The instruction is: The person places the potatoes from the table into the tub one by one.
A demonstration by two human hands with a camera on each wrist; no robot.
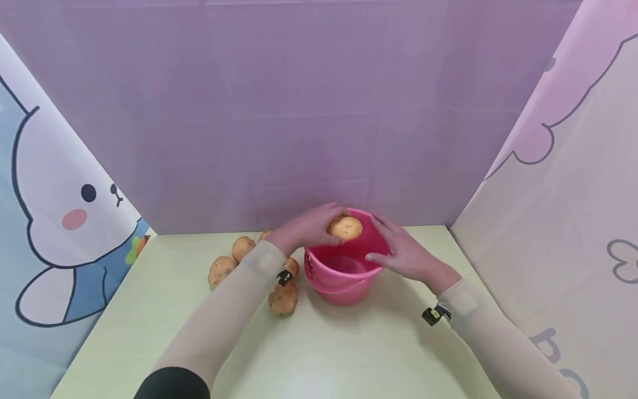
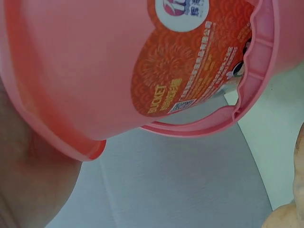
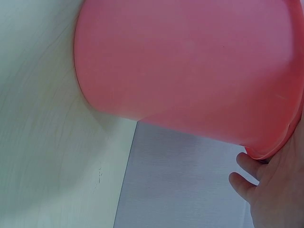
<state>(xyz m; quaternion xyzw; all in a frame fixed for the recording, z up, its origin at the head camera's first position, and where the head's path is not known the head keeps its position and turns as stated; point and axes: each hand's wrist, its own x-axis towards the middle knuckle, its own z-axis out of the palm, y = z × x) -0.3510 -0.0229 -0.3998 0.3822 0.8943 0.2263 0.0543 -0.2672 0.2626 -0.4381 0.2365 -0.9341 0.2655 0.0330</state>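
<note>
A pink bucket [image 1: 344, 282] stands upright on the table, its handle hanging down at the front. Over its mouth, my left hand [image 1: 319, 224] grips a potato [image 1: 346, 228] between thumb and fingers. My right hand [image 1: 406, 252] holds the bucket's right rim, thumb over the inner side. The right wrist view shows fingers [image 3: 244, 185] of that hand outside, just below the rim. In the left wrist view, the bucket wall [image 2: 85, 61] carries a red printed label [image 2: 190, 61]; the held potato is hidden there.
Several potatoes lie left of the bucket, among them a front one [image 1: 283, 300] and a far-left one [image 1: 222, 270], partly behind my left forearm. A purple cloth wall [image 1: 319, 111] rises behind the pale table [image 1: 339, 354]. Printed panels [image 1: 563, 221] flank both sides.
</note>
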